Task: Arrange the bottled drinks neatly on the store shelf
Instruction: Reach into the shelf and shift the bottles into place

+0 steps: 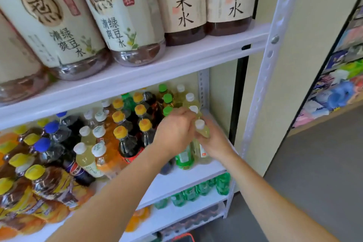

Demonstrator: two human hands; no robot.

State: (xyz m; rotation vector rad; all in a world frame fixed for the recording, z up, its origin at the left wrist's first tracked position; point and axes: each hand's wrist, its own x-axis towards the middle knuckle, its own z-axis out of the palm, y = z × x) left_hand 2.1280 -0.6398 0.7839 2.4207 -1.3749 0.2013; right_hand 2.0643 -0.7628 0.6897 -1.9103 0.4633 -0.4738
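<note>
Beside green-capped bottles (167, 98), crowded white-capped bottle (201, 129).

A shop: white metal shelving (196, 53) packed with rows of bottled drinks (121, 124), more goods (337, 92) nearby.

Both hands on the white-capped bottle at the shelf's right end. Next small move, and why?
Probably set the pale yellow bottle upright at the row's front: both the left hand and right hand grip it, in line with the white-capped bottles behind.

White shelf (196, 175); pale yellow-green bottle (203, 130) w/ white cap; dark cola bottles (127, 143) w/ orange-yellow caps; blue caps (42, 144); cream labels w/ black script on big bottles (64, 25)
</note>
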